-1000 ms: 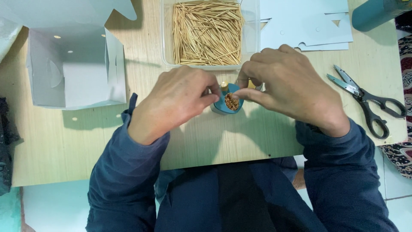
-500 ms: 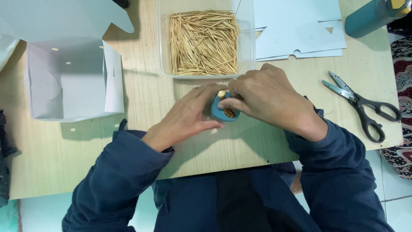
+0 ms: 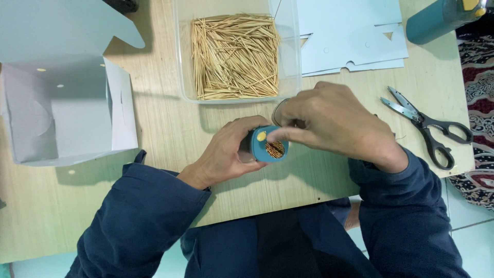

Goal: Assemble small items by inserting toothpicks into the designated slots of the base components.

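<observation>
1. While the left hand (image 3: 229,154) wraps its grip around the side of a small round teal plastic toothpick holder (image 3: 268,145), the holder lies tipped over, its open mouth facing the camera. Held that way, the mouth is easy to reach from the right.
2. The right hand (image 3: 334,123) comes in from the other side of the teal holder. Its forefinger and thumb are pressed together at the holder's rim, seemingly pinching something thin; what exactly is pinched cannot be made out.
3. The holder sits just above the pale wooden counter (image 3: 170,134), near its front edge, between the two hands.
4. Look of the holder: teal wall, a small yellow dot on the rim, and a packed bundle of pale wooden toothpick ends visible inside the mouth. It looks partly filled; how full cannot be told.
5. Just beyond the holder stands a clear rectangular plastic tub (image 3: 290,62) heaped with loose wooden toothpicks (image 3: 234,54), close enough for the right hand to reach.
6. Left of the holder, well apart, an open white cardboard box (image 3: 62,118) stands with flaps up.
7. Right of the holder lie black-handled metal scissors (image 3: 429,128), blades slightly parted, clear of the hands.
8. Beyond the scissors: flat pale blue die-cut card sheets (image 3: 355,36) and a teal cylindrical bottle (image 3: 437,20) at the counter's far corner.
</observation>
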